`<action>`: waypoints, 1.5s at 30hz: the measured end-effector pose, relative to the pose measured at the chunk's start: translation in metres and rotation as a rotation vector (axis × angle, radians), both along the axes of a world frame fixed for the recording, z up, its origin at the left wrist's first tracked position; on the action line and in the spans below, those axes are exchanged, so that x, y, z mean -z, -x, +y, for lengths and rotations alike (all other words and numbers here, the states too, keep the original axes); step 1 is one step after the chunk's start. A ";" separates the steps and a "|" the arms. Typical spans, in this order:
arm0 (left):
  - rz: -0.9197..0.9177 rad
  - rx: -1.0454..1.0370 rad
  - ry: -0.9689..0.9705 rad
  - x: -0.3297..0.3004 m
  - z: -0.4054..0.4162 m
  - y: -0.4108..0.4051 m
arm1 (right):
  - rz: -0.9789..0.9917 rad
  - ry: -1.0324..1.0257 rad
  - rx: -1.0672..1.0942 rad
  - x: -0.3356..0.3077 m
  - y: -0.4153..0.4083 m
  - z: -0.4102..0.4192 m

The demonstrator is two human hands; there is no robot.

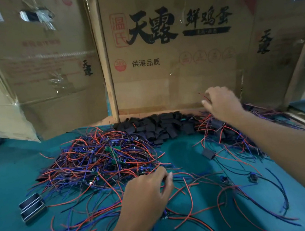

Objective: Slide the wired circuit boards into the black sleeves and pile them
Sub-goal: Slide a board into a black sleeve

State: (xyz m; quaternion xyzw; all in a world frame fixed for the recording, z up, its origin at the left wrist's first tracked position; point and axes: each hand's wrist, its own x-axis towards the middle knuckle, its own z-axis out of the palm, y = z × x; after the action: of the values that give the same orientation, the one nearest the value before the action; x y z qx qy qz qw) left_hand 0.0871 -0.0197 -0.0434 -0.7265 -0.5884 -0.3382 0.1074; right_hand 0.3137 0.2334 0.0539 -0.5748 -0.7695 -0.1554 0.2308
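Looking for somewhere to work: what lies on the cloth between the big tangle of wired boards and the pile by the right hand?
In the head view, mostly bare teal cloth, with one sleeved board lying there.

Head-worn view, forward-down, close over table (5, 171)

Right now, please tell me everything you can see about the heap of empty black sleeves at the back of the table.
The heap of black sleeves lies at the far edge of the teal table cover, against the foot of the cardboard box wall. The sleeves are short, flat, matte black tubes, like soft plastic or fabric, lying loose and overlapping at many angles. On its left the heap meets the tangle of wired boards; on its right it runs into the pile of sleeved boards. Neither hand touches it.
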 end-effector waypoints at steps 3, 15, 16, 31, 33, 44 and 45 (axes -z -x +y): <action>0.037 -0.003 -0.007 -0.002 0.001 0.000 | 0.007 0.257 -0.130 0.042 0.055 -0.005; 0.167 -0.020 0.017 0.003 0.004 0.005 | -0.006 0.436 -0.217 0.097 0.150 -0.006; 0.168 -0.019 0.020 0.003 0.004 0.004 | -0.016 0.415 -0.238 0.098 0.150 -0.005; -0.044 -0.053 -0.023 0.006 0.006 0.004 | 0.264 0.199 -0.223 0.063 0.114 -0.079; -0.121 -0.058 0.060 0.007 0.007 0.001 | 0.318 0.222 -0.316 0.064 0.097 -0.122; -0.560 0.316 0.098 0.008 0.003 -0.016 | 1.272 0.984 -0.658 0.087 0.053 -0.213; -0.573 0.335 0.096 0.007 0.002 -0.016 | 1.324 1.075 -0.690 0.087 0.051 -0.214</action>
State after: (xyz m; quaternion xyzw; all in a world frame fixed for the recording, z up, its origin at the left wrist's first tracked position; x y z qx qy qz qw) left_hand 0.1031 -0.0173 -0.0503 -0.6927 -0.4822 -0.5137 -0.1540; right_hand 0.2623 0.0194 -0.0327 -0.3151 -0.5777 0.6616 0.3596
